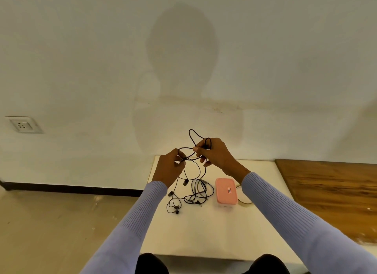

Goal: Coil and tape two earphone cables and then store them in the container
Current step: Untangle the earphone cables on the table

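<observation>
Both hands are raised above the white table (204, 233), holding one black earphone cable (192, 138). My right hand (214, 154) grips a few loops of it, and one loop sticks up above the fingers. My left hand (170, 168) pinches the same cable a little lower to the left. An earbud (185, 182) dangles below my left hand. A second black earphone cable (195, 195) lies tangled on the table. To its right stands a pink-lidded container (226, 191), shut. A roll of clear tape (244, 200) peeks out behind my right sleeve.
A wooden board (330, 192) adjoins the table on the right. A white wall rises just behind the table, with a socket (23, 125) at the left. Bare floor lies to the left. My knees (152, 263) show at the bottom edge.
</observation>
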